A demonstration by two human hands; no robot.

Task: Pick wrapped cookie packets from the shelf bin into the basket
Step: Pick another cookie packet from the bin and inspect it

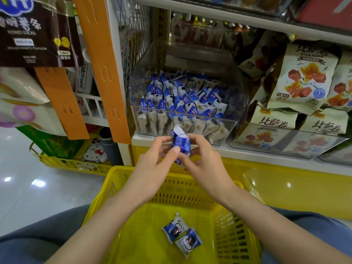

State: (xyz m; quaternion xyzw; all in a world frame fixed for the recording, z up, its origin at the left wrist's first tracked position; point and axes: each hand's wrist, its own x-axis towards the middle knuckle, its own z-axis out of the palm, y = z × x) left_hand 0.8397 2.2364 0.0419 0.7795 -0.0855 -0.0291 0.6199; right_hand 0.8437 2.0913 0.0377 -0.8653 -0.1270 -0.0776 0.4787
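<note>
Now your left hand (152, 161) and right hand (206, 165) pinch one blue-and-white wrapped cookie packet (181, 144) with curled fingers (167, 155) above the yellow plastic basket (118, 180).

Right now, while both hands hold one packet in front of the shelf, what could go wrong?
1. The left hand and the right hand pinch the blue packet with fingertips only; this light grip may slip.
2. The packet appears near the far rim of the yellow basket, not over its middle, so a drop here might miss it.
</note>
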